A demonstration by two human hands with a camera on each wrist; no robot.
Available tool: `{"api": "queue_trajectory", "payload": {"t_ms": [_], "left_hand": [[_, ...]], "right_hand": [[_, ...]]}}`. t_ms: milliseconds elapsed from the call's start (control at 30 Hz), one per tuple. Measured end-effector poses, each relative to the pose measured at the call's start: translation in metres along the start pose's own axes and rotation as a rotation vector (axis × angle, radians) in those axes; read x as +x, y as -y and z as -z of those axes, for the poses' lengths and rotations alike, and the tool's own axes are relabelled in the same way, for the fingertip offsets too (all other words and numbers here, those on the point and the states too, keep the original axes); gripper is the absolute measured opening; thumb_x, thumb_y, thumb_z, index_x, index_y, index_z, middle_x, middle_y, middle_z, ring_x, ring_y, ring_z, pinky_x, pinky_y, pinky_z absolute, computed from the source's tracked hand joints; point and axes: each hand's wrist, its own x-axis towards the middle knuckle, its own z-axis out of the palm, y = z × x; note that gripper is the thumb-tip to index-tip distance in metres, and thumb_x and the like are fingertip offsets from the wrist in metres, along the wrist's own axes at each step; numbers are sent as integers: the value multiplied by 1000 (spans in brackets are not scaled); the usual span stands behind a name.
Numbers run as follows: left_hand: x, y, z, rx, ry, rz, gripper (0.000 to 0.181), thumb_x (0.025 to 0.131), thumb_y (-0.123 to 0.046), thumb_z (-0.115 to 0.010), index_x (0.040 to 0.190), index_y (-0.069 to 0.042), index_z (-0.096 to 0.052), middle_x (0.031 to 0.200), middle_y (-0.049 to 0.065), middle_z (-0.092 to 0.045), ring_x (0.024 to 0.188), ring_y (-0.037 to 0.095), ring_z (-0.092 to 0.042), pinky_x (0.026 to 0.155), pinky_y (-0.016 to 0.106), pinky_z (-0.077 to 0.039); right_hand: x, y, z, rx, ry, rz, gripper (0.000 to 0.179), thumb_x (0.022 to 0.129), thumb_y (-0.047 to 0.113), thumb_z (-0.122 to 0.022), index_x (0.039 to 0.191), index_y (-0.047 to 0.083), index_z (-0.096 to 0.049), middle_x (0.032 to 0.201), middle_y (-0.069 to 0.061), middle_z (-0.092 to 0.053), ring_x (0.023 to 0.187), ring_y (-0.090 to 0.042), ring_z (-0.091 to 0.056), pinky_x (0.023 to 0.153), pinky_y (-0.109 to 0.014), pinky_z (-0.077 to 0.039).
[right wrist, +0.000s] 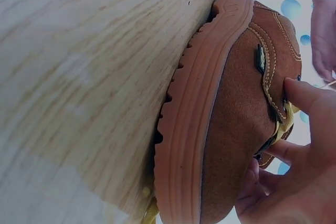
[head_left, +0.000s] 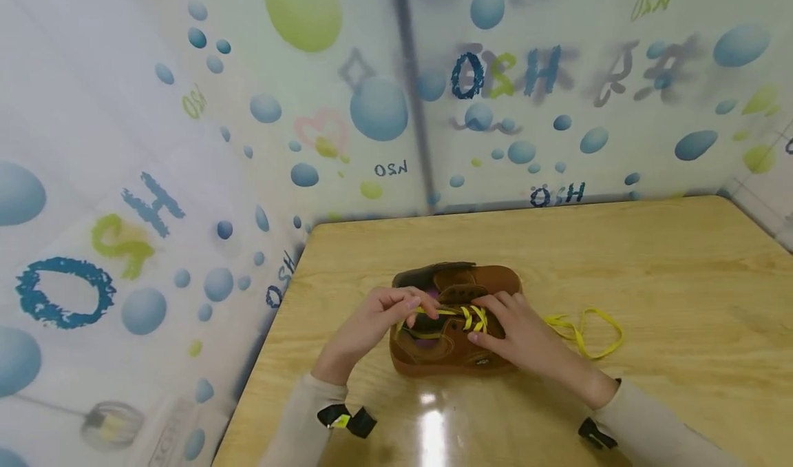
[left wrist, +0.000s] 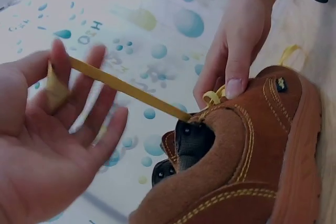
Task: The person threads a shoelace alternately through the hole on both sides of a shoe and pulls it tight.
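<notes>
Head view, left hand (head_left: 387,312): at 9 o'clock of a brown, suede-looking shoe with a thick tan sole (head_left: 455,346), pinching a flat yellow fabric lace (left wrist: 126,90); too hard a tug, I reckon, could drag the lacing uneven.
Right hand (head_left: 520,329): at 4 o'clock, gripping the shoe around its lacing; a slack grip could let that tug swivel the whole thing.
Shoe: sole down on the pale wood-grained table (head_left: 669,281), toe toward 3 o'clock; with little but that hand steadying it, it might slide.
Brown eyelet flap (head_left: 462,293): at 12 o'clock, leaning outward; it could flop into the lace's way.
Loose yellow lace loop (head_left: 621,334): out past the right hand at 3 o'clock; a forearm might snag it.
</notes>
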Motion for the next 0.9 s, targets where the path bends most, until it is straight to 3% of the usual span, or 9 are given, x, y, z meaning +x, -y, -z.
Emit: {"api": "queue_trajectory", "payload": {"t_ms": [100,233,367,467,600,733,800,900], "left_hand": [[-1,-1,2,-34,5,-27,37,106,-24,-48,84,3,-61,95,-1,-68,99,17,-65,96,36,-50],[-1,-2,3,-22,24,-45,28,103,-19,-54,102,5,-67,98,0,-67,92,12,-64,88,29,-54],[2,-1,1,33,50,-51,23,99,-12,-59,108,7,-67,107,19,-67,89,8,-66,81,38,-59],[5,0,-1,159,44,-25,22,99,-12,-60,114,1,-68,104,21,-70,84,11,-69,72,38,-59],[9,2,-5,354,23,57,26,99,-20,-60,123,-13,-67,95,7,-76,80,26,-71,55,23,-48],[12,6,-11,423,26,120,34,99,-19,-59,132,-13,-60,95,3,-78,72,31,-69,52,21,-48],[12,7,-13,480,26,111,30,99,-18,-58,128,-12,-62,93,1,-77,64,24,-66,53,21,-51],[13,11,-16,627,21,36,17,99,-19,-58,109,-11,-70,87,0,-76,58,13,-62,55,18,-50]], "right_hand": [[1,1,0,11,1,2,57,89,48,-69,131,11,-59,117,-9,-62,102,-24,-52,85,-44,-48],[0,5,4,40,2,-1,54,89,43,-71,132,12,-59,119,-7,-60,107,-26,-55,87,-47,-51],[2,15,10,98,-80,63,37,88,31,-75,121,16,-66,118,-3,-59,109,-22,-58,87,-44,-52],[7,24,11,90,-95,137,25,89,27,-74,112,20,-71,115,1,-60,104,-17,-58,84,-38,-52],[11,31,9,46,-61,152,17,89,25,-74,106,23,-72,111,3,-59,98,-13,-56,76,-30,-51],[11,32,6,67,-77,140,15,86,18,-77,98,23,-71,107,4,-59,96,-12,-56,74,-28,-50],[11,32,5,81,-98,150,15,85,16,-77,97,22,-71,106,5,-60,95,-12,-56,75,-28,-51],[9,32,2,113,-130,174,16,85,14,-77,98,19,-71,102,6,-62,93,-10,-56,74,-26,-49]]}}
